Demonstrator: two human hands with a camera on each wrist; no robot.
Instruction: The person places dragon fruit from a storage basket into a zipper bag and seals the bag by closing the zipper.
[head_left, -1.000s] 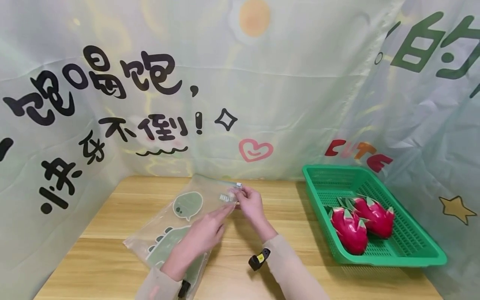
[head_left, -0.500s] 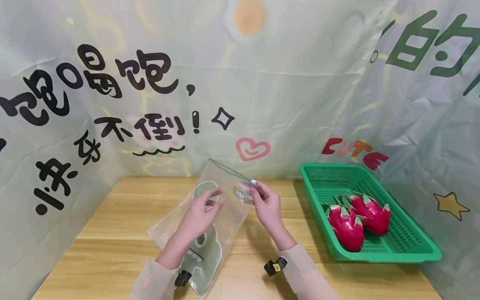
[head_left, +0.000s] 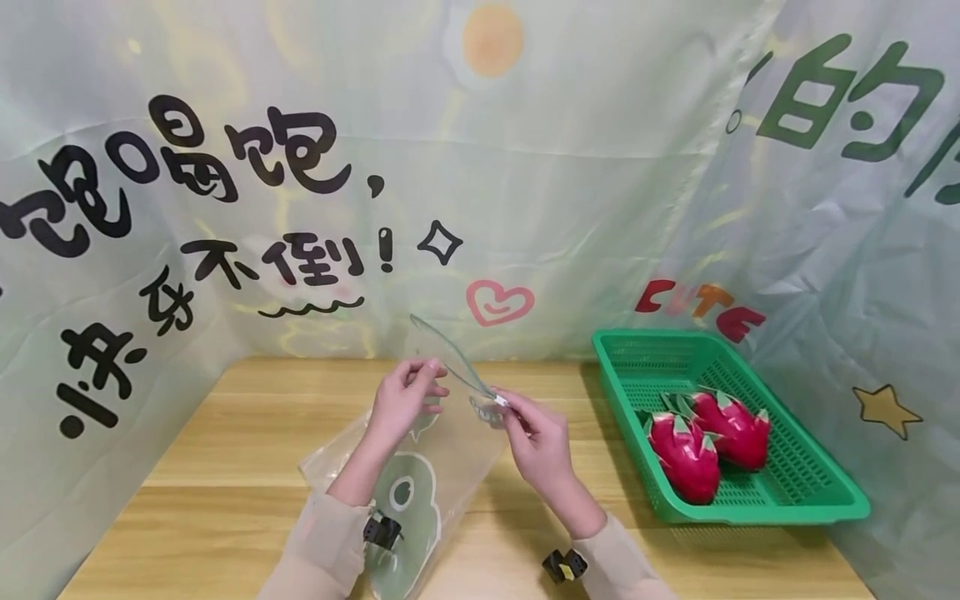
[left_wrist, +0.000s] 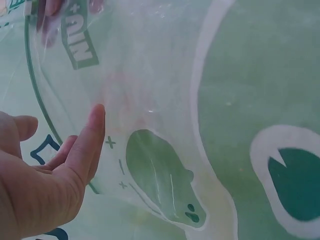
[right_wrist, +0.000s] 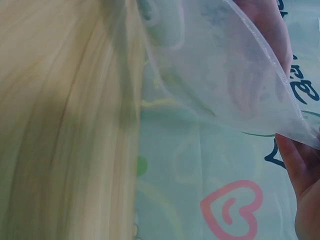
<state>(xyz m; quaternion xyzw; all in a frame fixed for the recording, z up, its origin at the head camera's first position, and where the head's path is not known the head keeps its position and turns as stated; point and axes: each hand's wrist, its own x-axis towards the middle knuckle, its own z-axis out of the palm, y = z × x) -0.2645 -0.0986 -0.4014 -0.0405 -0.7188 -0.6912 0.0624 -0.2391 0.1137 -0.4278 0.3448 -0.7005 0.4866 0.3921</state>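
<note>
A clear zip bag (head_left: 457, 475) with a green cartoon print is raised at its top end, its lower part down over the table. My right hand (head_left: 543, 442) pinches the top corner by the white zip slider (head_left: 500, 401). In the right wrist view that hand's fingers (right_wrist: 295, 165) are at the bag's edge. My left hand (head_left: 405, 396) is at the bag's upper left, near the green zip edge (head_left: 450, 346). Seen from the left wrist, its index finger (left_wrist: 90, 135) is fairly straight, thumb apart, in front of the clear film (left_wrist: 150, 90).
To the right stands a green plastic basket (head_left: 757, 514) holding two red dragon fruits (head_left: 686, 458) with green leaf tips. Everything is on a wooden table (head_left: 225, 467). A printed cloth (head_left: 585, 208) hangs behind and along both sides.
The bag's top end has been lifted off the table and tilted up. My right hand has shifted right with the corner. The left hand has moved up from the corner to the bag's upper left.
</note>
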